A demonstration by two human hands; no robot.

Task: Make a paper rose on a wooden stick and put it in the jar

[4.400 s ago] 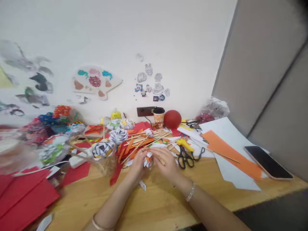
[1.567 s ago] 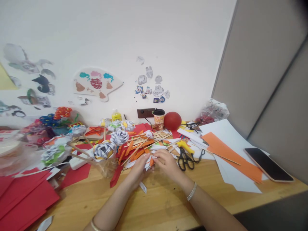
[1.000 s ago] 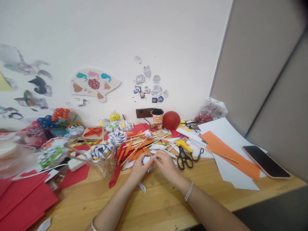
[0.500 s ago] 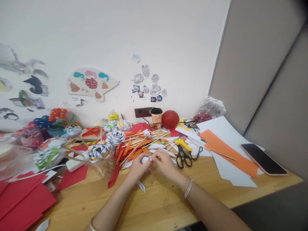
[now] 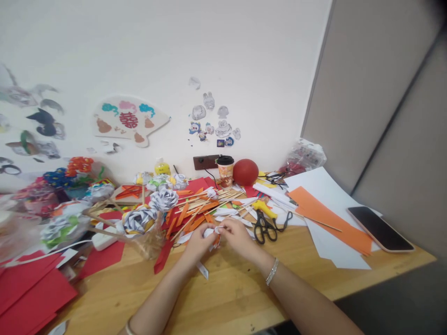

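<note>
My left hand (image 5: 200, 242) is closed around a small piece of folded white paper (image 5: 209, 231), which has a bit of orange under it. Fingertips of my right hand (image 5: 235, 236) pinch the same white paper from the other side. Most of the paper is hidden behind the fingers. A white paper strip (image 5: 202, 271) lies on the table just below the hands. Beyond them spreads a heap of wooden sticks (image 5: 199, 202) and orange paper strips (image 5: 183, 214). Black-handled scissors (image 5: 264, 229) lie to the right of my right hand.
White paper roses (image 5: 164, 200) stand in wrapping on the left, near red paper sheets (image 5: 35, 293). A paper cup (image 5: 225, 173) and a red balloon (image 5: 246, 172) are at the wall. A yellow glue gun (image 5: 264, 208), orange paper (image 5: 324, 218) and a phone (image 5: 380, 228) lie right.
The whole view has shifted slightly. Both hands stay together on the white paper, with only small finger movement.
</note>
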